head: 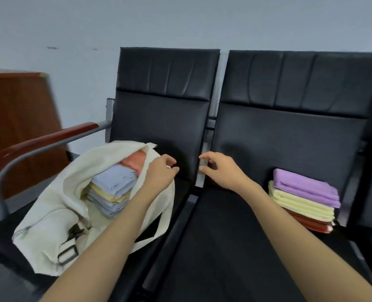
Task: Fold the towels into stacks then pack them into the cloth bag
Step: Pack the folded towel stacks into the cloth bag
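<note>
Two black seats (289, 138) stand side by side. On the left one slumps the cream cloth bag (50, 214), its mouth gaping, with a packed stack (113, 188) of blue and yellow folded towels inside. On the right seat rests a second stack (305, 199): purple, yellow, red. The left hand (159, 173) pinches the bag's rim with curled fingers. The right hand (220, 171) hovers over the gap between the seats, fingers loosely bent, thumb apart, holding nothing.

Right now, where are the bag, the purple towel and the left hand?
bag (46, 216): head view, its cream front side.
purple towel (306, 188): head view, its top face.
left hand (159, 173): head view, back of the hand.
</note>
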`<state>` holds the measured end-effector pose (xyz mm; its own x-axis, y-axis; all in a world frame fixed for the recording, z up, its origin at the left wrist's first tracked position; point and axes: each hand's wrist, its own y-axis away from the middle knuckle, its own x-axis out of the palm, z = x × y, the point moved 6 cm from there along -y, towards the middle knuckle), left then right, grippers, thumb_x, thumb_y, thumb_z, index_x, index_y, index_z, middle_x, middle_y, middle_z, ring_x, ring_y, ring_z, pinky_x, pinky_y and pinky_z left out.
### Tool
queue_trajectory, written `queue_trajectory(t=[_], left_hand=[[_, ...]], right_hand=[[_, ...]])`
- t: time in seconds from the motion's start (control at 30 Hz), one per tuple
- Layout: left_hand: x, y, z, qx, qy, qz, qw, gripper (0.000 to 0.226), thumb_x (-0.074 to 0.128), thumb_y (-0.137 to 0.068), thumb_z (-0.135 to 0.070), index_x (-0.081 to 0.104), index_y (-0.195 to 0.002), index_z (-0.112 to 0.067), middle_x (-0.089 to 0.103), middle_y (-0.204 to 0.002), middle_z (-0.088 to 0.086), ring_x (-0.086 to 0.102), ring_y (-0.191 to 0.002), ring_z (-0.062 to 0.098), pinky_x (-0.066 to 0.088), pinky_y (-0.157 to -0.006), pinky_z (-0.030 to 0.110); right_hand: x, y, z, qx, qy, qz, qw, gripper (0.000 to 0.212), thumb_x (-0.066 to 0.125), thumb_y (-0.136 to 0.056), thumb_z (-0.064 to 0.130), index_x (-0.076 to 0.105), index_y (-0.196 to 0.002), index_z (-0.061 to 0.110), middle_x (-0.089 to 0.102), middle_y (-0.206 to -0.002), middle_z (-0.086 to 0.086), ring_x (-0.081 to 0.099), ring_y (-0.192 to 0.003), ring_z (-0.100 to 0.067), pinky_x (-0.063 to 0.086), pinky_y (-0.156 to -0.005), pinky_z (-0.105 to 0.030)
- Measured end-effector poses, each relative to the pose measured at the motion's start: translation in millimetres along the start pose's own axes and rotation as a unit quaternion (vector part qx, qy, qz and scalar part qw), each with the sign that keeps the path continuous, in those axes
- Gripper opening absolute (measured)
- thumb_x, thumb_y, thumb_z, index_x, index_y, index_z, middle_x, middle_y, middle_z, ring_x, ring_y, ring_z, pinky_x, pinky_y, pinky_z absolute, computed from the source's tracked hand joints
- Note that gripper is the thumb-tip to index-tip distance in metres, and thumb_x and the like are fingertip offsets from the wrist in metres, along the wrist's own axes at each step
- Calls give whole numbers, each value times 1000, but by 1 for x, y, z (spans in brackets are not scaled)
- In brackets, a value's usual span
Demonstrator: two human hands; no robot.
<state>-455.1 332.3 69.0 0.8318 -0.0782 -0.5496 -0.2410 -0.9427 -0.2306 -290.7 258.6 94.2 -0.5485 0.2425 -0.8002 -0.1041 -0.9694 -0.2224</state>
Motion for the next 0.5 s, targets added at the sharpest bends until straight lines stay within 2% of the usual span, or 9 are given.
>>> queue_trajectory(t=[0.17, 0.3, 0.4, 0.5], left_hand=[[102, 7, -86, 43, 33, 111, 992, 22, 66, -88, -18, 64, -109, -14, 64, -111, -1, 56, -97, 9, 40, -79, 21], [181, 10, -127, 28, 66, 179, 981, 28, 65, -89, -23, 61, -116, -15, 61, -121, 3, 55, -107, 15, 42, -83, 24], [238, 8, -140, -12, 90, 213, 973, 51, 64, -89, -32, 47, -133, -12, 46, -138, 8, 48, -122, 21, 40, -94, 28], [279, 5, -136, -108, 116, 227, 961, 86, 62, -85, -52, 22, -149, -12, 24, -153, 12, 34, -136, 30, 35, -106, 40]], right_hand=[[-70, 46, -87, 85, 40, -52, 994, 35, 60, -93, 29, 58, -126, 21, 59, -128, -1, 53, -117, -16, 39, -94, -24], [-112, 80, -160, 150, 53, -91, 983, 36, 59, -92, 24, 57, -128, 17, 55, -133, -5, 49, -124, -20, 33, -98, -24], [-136, 103, -223, 226, 45, -162, 960, 45, 60, -92, 25, 49, -135, 16, 46, -140, -11, 43, -129, -27, 32, -107, -33], [-141, 122, -279, 334, -51, -228, 913, 61, 57, -93, 36, 33, -146, 17, 34, -147, -17, 36, -133, -35, 32, -111, -44]])
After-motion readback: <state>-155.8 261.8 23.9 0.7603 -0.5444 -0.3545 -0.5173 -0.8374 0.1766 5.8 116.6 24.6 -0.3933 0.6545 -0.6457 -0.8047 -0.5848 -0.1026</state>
